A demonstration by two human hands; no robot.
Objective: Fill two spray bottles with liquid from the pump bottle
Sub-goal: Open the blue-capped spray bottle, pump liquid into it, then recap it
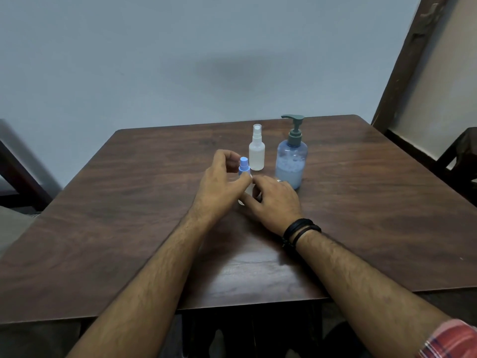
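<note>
Item: small spray bottle with blue spray head (244, 165), standing upright near the middle of the counter (129, 202), long axis vertical, head uppermost; which way its nozzle faces cannot be made out. Its pale body is largely hidden between the hands. The right hand (275, 201) is curled round the lower body from the right side, thumb towards the person, and the bottle is steadied by it. The left hand (222, 179) is held at the neck, fingers arched over and beside the blue head, thumb just under it; whether the head is actually pinched or only approached cannot be told. Step in hand, as judged: the opening of the first spray bottle, the head being about to be unscrewed. No filling is judged to have been done to this bottle; its contents cannot be seen. Next move calls for: a firm hold on the body, a twist of the head about the vertical axis, and the head with its dip tube lifted straight up and laid aside. Second item: clear spray bottle with white head (256, 149), upright, just behind the first, capped, untouched. Third item: pump bottle (290, 161), upright, just right of the clear bottle and behind the right hand, roughly half full of pale blue liquid, grey-green pump spout pointing left. A black wristband (300, 229) is worn on the right wrist.
</note>
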